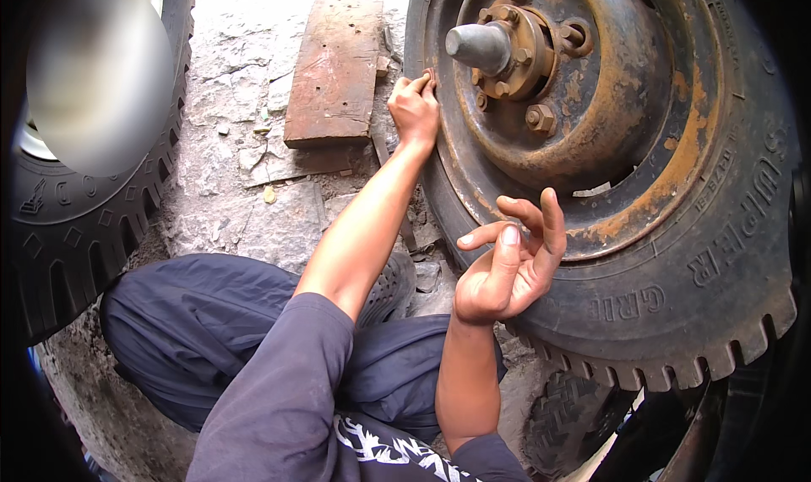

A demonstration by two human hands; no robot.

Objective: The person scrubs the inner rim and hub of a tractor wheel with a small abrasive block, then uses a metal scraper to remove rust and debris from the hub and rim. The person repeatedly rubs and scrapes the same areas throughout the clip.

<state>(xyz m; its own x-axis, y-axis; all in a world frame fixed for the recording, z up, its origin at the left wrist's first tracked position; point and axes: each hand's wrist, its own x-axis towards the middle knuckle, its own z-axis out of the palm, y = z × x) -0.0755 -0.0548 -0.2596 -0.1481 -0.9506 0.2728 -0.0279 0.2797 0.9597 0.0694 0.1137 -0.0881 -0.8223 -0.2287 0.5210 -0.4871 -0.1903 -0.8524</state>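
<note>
A large wheel stands before me, with a black rubber tyre (633,342) around a rusty steel rim (640,228). At its hub (523,57), hex nuts surround a tapered grey metal shaft end. My left hand (415,111) reaches to the near side of the tyre. Its fingertips pinch a small reddish-brown piece (429,74), perhaps sandpaper, against or close to the sidewall near the rim; contact is hard to make out. In front of the wheel's lower part, my right hand (510,263) is raised with fingers apart and holds nothing.
A thick wooden plank (336,70) lies on the broken stone ground (222,209), left of the wheel. Another tyre (70,241) with deep tread rises at the left, partly behind a blurred patch. My bent leg (203,330) and a perforated shoe (393,285) are below.
</note>
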